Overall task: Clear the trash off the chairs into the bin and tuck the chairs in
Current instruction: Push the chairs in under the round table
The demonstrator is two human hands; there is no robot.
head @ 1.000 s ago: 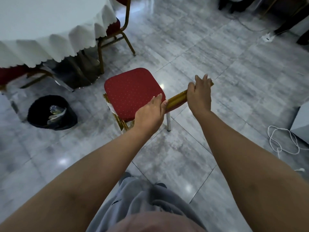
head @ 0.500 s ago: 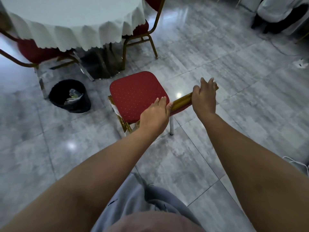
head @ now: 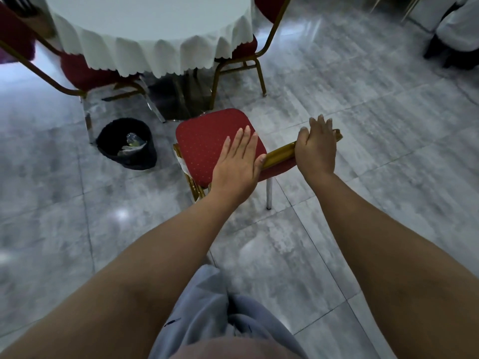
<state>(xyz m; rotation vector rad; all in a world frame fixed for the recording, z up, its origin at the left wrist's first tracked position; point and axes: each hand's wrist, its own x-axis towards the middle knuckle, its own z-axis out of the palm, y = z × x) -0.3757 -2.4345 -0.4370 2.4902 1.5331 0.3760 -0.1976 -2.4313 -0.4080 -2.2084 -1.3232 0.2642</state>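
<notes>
Glossy grey marble-tiled floor (head: 363, 104) reflecting light spots; a round desk (head: 145, 19) draped in scalloped white cloth (head: 155, 55).

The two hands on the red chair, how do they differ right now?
The left hand lies flat with straight fingers on the red seat; the right hand curls round the gold top rail of the chair's back. The left hand sits nearer the bin, the right farther from it. Both touch the same chair.

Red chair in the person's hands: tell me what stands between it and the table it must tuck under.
Nothing visible stands on the floor between the red chair and the table. The black bin sits off to its left, and tucked chairs flank the gap.
</notes>
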